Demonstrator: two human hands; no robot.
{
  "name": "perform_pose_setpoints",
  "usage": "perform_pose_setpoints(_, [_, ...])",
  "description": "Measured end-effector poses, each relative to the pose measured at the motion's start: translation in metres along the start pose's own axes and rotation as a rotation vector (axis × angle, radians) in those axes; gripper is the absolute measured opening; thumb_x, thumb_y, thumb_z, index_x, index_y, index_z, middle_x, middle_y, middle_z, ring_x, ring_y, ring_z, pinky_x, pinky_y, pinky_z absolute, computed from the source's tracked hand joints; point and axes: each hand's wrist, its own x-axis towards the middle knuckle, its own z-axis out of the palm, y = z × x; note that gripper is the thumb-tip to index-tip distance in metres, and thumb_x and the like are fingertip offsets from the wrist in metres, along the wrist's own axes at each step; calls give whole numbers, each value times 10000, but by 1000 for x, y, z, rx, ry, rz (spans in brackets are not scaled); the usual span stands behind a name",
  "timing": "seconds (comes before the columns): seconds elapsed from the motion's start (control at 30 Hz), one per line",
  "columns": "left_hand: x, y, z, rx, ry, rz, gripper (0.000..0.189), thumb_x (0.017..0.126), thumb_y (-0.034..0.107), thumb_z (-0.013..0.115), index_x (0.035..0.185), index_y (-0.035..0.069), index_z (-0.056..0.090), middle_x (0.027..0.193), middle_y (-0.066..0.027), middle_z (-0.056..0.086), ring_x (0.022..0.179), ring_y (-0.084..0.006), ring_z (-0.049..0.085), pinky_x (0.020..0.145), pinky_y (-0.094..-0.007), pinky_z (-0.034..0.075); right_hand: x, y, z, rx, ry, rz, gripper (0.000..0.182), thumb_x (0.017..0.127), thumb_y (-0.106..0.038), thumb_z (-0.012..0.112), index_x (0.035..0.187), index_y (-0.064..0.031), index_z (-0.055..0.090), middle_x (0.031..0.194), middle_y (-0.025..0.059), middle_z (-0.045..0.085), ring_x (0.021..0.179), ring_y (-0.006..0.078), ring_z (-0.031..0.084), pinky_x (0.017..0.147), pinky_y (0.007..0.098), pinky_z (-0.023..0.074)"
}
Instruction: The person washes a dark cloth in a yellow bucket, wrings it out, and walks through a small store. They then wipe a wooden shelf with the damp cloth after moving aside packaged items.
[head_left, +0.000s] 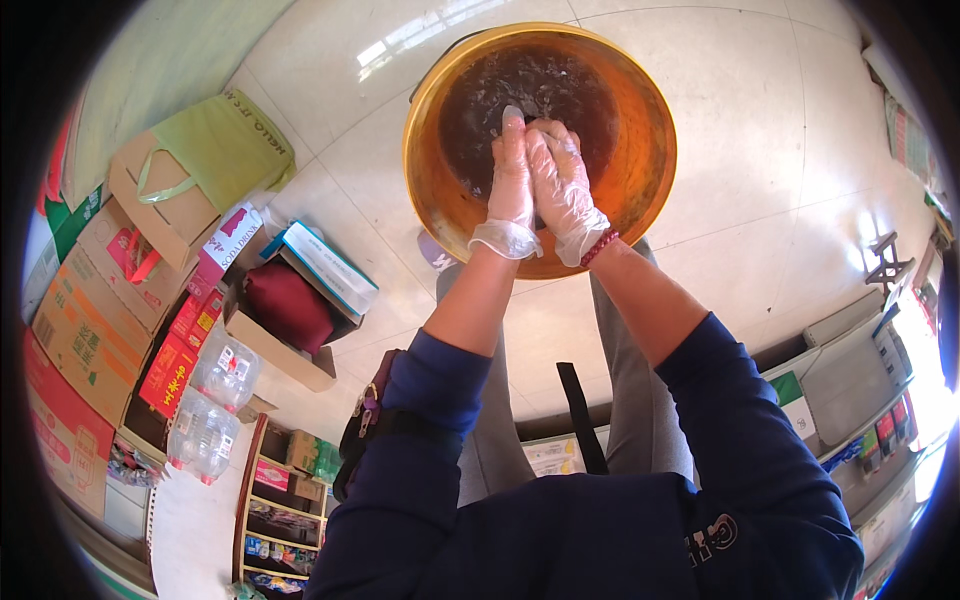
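Note:
An orange-yellow bucket (645, 150) stands on the floor between my knees, with dark, rippling liquid (480, 90) in it. Over the liquid, inside the rim, my left hand (513, 180) and my right hand (559, 172) press against each other, both in thin clear plastic gloves. The fingers of both are bent together, and a small dark bit shows between them near the fingertips; I cannot tell what it is or which hand grips it. A red beaded bracelet (600, 247) circles my right wrist.
Left of the bucket, an open carton (262, 341) holds a dark red item (289, 306). Beyond it stand stacked cardboard boxes (90, 322), a green bag (225, 150) and large clear plastic bottles (202, 435). Stocked shelves (285, 502) are at lower left. A small dark stool (889, 259) stands at right.

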Motion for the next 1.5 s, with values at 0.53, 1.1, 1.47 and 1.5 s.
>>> perform_pose_setpoints(0.53, [-20,-4,8,499,164,273,637,885,582,444,935,-35,593,873,-146,629,835,-249,573,780,-334,435,11,-15,-3,559,122,520,404,926,-319,513,680,-12,601,644,-10,523,646,76,422,582,271,411])
perform_pose_setpoints(1.1, [-6,58,-27,581,173,298,548,898,285,570,1382,108,380,1209,-5,498,978,-122,485,848,-236,380,25,35,-78,290,83,567,413,949,-351,481,1219,-40,519,1183,87,559,1084,184,520,963,308,382])
perform_pose_setpoints(1.47, [-1,-18,-53,417,307,7,544,864,188,544,1378,130,375,1241,-29,522,1085,-150,507,877,-257,375,37,95,-25,-666,-351,637,612,770,-195,624,1306,16,416,1279,256,482,1181,401,472,979,395,408])
perform_pose_setpoints(1.5, [6,-28,-58,399,356,-42,579,860,202,540,1399,140,339,1233,-33,524,1070,-156,517,873,-279,385,40,78,-15,-629,-447,643,608,773,-215,635,1293,24,429,1218,242,525,1123,390,512,942,394,429])
